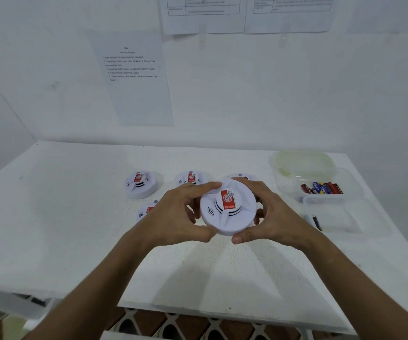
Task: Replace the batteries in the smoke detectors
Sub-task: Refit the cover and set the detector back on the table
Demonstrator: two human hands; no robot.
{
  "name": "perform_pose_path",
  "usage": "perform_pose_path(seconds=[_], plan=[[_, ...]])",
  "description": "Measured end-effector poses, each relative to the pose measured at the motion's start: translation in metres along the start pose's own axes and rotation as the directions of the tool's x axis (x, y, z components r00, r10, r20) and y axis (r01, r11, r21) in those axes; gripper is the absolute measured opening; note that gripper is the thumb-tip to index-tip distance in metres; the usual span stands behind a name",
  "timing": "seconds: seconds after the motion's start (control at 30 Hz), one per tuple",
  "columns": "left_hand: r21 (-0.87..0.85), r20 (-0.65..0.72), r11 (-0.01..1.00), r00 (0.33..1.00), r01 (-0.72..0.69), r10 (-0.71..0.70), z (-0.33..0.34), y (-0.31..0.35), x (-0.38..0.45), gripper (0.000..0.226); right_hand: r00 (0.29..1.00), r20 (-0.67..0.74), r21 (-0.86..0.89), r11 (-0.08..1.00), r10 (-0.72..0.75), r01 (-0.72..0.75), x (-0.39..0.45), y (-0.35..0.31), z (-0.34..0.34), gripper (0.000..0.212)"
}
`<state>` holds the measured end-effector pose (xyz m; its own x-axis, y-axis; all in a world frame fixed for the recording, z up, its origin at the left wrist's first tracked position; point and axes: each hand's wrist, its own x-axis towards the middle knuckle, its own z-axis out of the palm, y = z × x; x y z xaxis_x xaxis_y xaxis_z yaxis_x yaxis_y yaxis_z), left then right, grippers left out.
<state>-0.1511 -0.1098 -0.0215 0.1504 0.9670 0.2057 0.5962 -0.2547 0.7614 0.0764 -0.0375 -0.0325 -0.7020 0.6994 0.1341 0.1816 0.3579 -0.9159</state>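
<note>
Both hands, left hand [173, 217], right hand [269, 217], fingers curled gripping rim of white smoke detector [227, 207]

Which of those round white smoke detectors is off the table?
The round white smoke detector gripped between the left hand and right hand; the others lie on the white table.

smoke detector [227, 208] – white, red label | batteries [322, 188] – red, blue

A white table [50, 217] stands against white walls [296, 94] bearing taped printed sheets [136, 82].
</note>
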Motion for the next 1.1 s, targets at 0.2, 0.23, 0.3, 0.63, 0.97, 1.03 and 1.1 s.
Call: perform_pose_path(seconds=[0.2, 0.23, 0.3, 0.63, 0.97, 1.03, 1.1], plan=[[0.0, 0.001, 1.0, 1.0, 0.008, -0.008, 0.0001, -0.0008, 0.0001, 0.078, 1.0, -0.002, 0.005, 1.0, -0.003, 0.003, 0.0004, 0.0014, 0.0001, 0.098], [-0.007, 0.0, 1.0, 1.0, 0.009, -0.009, 0.0006, -0.0007, -0.0001, 0.079, 1.0, -0.003, 0.005, 1.0, -0.006, 0.006, 0.0008, 0.0013, -0.0002, 0.098], [-0.018, -0.006, 1.0, 1.0, -0.007, 0.007, 0.0016, -0.0011, -0.0003, 0.083, 1.0, -0.008, 0.008, 1.0, -0.019, 0.019, 0.0018, 0.0011, -0.0013, 0.098], [-0.044, 0.021, 0.999, 1.0, -0.007, 0.008, -0.0004, 0.0002, 0.0032, 0.075, 0.999, -0.016, 0.005, 1.0, -0.028, 0.028, 0.0033, 0.0025, -0.0045, 0.099], [-0.036, 0.059, 0.999, 0.998, 0.039, -0.037, 0.0, -0.0036, 0.0027, 0.08, 1.0, -0.015, 0.008, 1.0, 0.013, -0.013, 0.0027, 0.0063, -0.0031, 0.101], [-0.038, 0.059, 0.998, 0.997, 0.045, -0.043, -0.0004, -0.0038, 0.0024, 0.08, 1.0, -0.011, 0.002, 1.0, 0.022, -0.022, 0.003, 0.0067, -0.0024, 0.101], [-0.042, 0.054, 0.998, 0.998, 0.046, -0.044, -0.0007, -0.0031, 0.0024, 0.078, 0.999, -0.01, 0.003, 0.999, 0.032, -0.032, 0.0035, 0.0068, -0.0017, 0.102]])
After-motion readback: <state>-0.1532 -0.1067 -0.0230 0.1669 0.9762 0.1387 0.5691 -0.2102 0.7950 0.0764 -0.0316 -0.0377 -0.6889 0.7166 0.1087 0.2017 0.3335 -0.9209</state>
